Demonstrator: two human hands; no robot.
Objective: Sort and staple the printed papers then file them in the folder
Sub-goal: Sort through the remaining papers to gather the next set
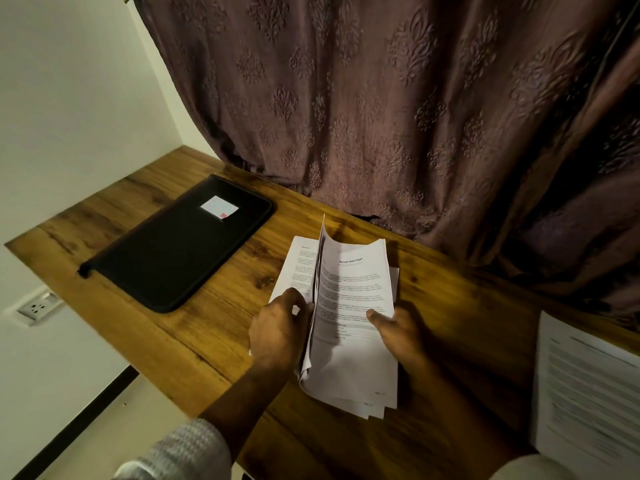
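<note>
- Nearest, at the right edge of the table (194,344), lies a separate pile (588,393) of printed sheets, well apart from the hands.
- The left hand (280,327) curls round the left part of the printed papers (353,358), parting the bundle at its middle, where some sheets stand on edge.
- The right hand (398,327) holds the right part, thumb pressed on the top page and fingers hidden beneath it.
- The bundle's lower edges are fanned and uneven. My guess is that a loosened grip would let sheets slide out of order, or off the near table edge.
- Stapling with the edges this ragged would likely miss some pages.
- Farther left the black folder (180,244) lies flat and looks zipped shut, so it needs opening before filing.
- No stapler is in view.
- Behind hangs a curtain (415,116).
</note>
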